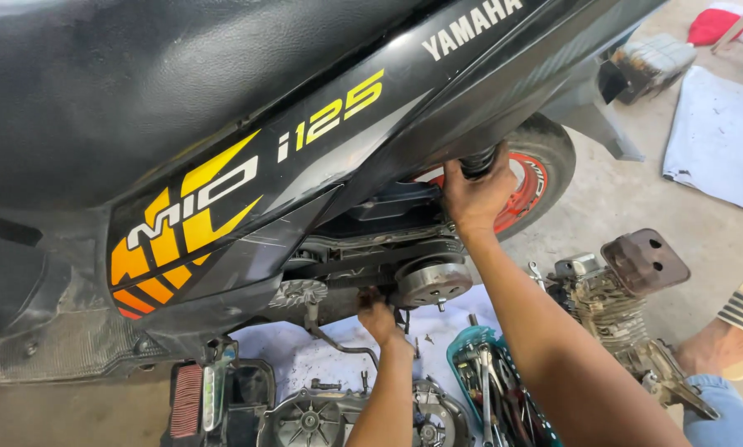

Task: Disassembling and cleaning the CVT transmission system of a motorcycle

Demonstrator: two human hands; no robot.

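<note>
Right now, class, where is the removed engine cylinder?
In the head view, the removed engine cylinder lies on the floor at right, beside the right forearm and below the rear wheel.

Bright even daylight, soft glare on glossy black panel (139, 74), dim shadow beneath, sharp focus, slight wide-angle bending

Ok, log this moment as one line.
left hand: under drive belt | right hand: on rear shock | clutch pulley: exposed

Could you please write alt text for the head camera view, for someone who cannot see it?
A person's right hand grips the rear shock under a black scooter, while the left hand reaches beneath its exposed clutch pulley. A removed engine and a cover lie on the floor.
</note>
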